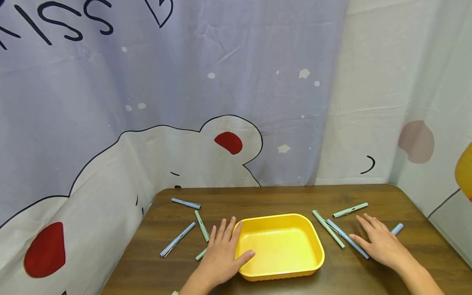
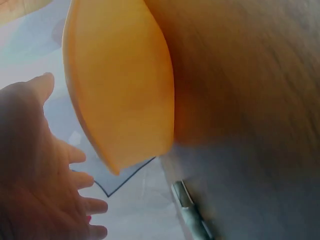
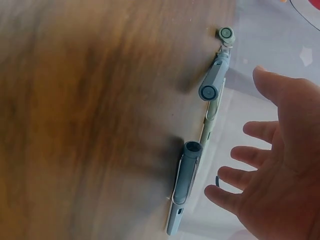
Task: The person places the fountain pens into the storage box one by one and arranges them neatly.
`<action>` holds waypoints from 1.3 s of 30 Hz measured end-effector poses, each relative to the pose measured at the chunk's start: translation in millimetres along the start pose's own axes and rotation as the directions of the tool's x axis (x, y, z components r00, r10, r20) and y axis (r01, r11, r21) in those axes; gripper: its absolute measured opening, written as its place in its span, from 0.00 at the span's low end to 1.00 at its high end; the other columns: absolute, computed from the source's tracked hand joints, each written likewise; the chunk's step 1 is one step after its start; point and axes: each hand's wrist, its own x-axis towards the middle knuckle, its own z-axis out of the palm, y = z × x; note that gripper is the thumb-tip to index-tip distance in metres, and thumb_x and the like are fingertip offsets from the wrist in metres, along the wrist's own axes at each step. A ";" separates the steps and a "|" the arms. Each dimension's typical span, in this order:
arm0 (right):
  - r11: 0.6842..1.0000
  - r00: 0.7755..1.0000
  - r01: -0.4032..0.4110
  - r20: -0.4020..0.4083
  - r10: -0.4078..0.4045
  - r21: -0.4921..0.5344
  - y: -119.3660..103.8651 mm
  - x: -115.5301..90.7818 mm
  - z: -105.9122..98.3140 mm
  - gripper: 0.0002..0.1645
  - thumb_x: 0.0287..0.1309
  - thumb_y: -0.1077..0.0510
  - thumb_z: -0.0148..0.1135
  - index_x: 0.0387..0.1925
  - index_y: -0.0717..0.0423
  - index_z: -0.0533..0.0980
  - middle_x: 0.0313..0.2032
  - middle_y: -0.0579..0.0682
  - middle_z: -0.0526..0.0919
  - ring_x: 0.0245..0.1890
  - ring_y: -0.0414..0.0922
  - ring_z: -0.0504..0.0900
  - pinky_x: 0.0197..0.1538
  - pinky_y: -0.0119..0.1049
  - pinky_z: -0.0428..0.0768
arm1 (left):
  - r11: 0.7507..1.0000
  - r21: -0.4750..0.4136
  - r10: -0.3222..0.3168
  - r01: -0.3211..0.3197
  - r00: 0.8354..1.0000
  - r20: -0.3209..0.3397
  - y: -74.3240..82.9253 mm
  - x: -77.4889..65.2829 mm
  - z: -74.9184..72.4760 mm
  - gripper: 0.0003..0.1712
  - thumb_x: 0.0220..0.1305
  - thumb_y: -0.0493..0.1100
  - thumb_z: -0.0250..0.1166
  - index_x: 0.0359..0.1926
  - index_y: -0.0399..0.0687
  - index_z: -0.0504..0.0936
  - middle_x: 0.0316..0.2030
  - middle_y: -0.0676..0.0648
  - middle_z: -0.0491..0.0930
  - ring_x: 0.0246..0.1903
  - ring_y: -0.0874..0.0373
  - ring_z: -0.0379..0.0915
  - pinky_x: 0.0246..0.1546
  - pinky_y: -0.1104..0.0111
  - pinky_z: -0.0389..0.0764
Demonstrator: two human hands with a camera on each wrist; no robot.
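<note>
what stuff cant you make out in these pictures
- Head view: most of a slim pale-green plastic pen, hidden by the left hand.
- Head view: any writing on the lower-left slim blue plastic pen, too small.
- Left wrist view: one end of a green cylindrical plastic pen, cut by the bottom edge.
- Head view: first letter of the black lettering, cut by the left edge.

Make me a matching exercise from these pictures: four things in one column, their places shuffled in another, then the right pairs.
Things
1. Yellow tray
2. Left hand
3. Right hand
4. Printed curtain

Places
A. Right of the tray, near a blue pen
B. Behind the wooden table
C. Between the two hands
D. At the tray's left side

Right pairs: 1-C, 2-D, 3-A, 4-B
</note>
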 end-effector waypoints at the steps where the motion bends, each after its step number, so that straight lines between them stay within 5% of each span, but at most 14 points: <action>1: 1.000 1.000 0.001 -0.001 -0.001 -0.005 -0.3 0.2 0.3 0.47 0.70 0.37 0.58 0.71 0.70 0.62 0.69 0.77 0.59 0.65 0.79 0.58 0.56 0.81 0.60 | 1.000 0.001 0.002 -0.002 1.000 0.000 0.8 0.0 1.0 0.52 0.69 0.78 0.42 0.80 0.49 0.54 0.80 0.42 0.46 0.78 0.37 0.40 0.73 0.36 0.45; 21: 1.000 1.000 0.021 0.023 -0.021 -0.015 -7.3 7.6 8.1 0.44 0.69 0.38 0.59 0.70 0.70 0.65 0.65 0.77 0.65 0.62 0.78 0.63 0.55 0.76 0.66 | 1.000 0.001 0.000 0.000 0.999 0.048 6.0 -0.8 17.2 0.51 0.70 0.75 0.46 0.80 0.47 0.53 0.79 0.37 0.47 0.77 0.34 0.42 0.72 0.35 0.46; 39: 0.998 0.998 0.056 0.035 -0.054 -0.037 -13.3 16.1 11.8 0.40 0.66 0.42 0.64 0.67 0.67 0.70 0.60 0.72 0.73 0.59 0.73 0.69 0.54 0.72 0.71 | 0.999 -0.019 -0.027 0.029 0.996 0.082 6.7 -0.9 17.5 0.54 0.68 0.78 0.45 0.81 0.48 0.52 0.80 0.38 0.42 0.78 0.36 0.39 0.73 0.36 0.43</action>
